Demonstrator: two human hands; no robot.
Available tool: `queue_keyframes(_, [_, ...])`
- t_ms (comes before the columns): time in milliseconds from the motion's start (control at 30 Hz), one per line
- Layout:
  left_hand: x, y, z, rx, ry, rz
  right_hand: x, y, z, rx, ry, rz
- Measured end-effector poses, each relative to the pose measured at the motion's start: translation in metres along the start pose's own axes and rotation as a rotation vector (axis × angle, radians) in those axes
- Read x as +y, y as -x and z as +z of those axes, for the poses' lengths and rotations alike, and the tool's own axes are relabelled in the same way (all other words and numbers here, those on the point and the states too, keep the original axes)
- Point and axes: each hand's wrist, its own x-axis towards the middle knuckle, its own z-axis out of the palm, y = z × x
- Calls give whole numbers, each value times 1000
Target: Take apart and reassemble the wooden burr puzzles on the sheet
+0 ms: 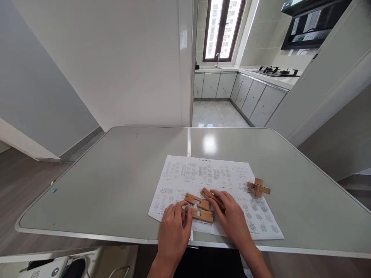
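My left hand pinches the left end of a notched wooden puzzle piece lying on the printed sheet. Just beyond it lies a second notched wooden piece, its cut-out facing the first. Fingers of my right hand are closed round a wooden bar marked 2, tilted beside the right ends of the other two. Part of this bar is hidden under my fingers. Farther right, several interlocked wooden pieces form a cross-shaped block at the sheet's edge.
The white sheet with small printed diagrams lies on a grey-green table with a pale rim. A small teal object is near the table's left edge. Behind the table are a wall and a doorway to a kitchen.
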Motion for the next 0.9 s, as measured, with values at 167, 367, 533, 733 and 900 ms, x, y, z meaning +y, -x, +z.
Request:
queue_keyframes(167, [-1,0,0,-6,25,-14,3,1,0,6,-44,-19])
queue_keyframes(367, [-1,1,0,17,24,11,0,-1,-2,-52,-97,-91])
queue_keyframes(533, [0,2,-5,35,33,65,0,1,-2,-123,-189,-87])
queue_keyframes(733, [7,-5,-14,-33,1,217,2,4,-1,-147,-258,-83])
queue_keyframes(900, [17,-24,-16,-297,-25,362,-3,4,-1,-127,-261,-69])
